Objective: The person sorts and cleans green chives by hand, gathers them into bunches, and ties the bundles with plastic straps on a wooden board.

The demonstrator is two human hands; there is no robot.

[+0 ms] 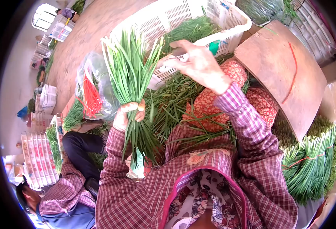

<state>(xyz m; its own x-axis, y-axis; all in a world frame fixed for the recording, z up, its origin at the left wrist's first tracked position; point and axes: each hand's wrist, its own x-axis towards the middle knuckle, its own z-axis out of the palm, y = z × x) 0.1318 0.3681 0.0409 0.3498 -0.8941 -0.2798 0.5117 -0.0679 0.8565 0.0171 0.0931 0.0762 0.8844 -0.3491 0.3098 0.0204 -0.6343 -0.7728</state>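
My left hand [130, 113] is closed round the middle of a bunch of green chives [128, 74], held upright with the pale cut ends on top and the leafy tips hanging below. My right hand [200, 63] is raised to the right of the bunch, thumb and fingers apart, with nothing visible between them. Behind it stands a white plastic crate [149, 24] with more loose chives [192, 30] inside. Loose green leaves [164, 99] cover my lap and the red flowered cloth [204, 108] over my legs.
On the left, a clear bag [93, 61] holds red ties [91, 95]. A board [278, 72] with one red strip [292, 72] lies right, beside tied chive bundles [309, 164]. Another person [67, 187] sits at lower left, near stacked white crates [40, 158].
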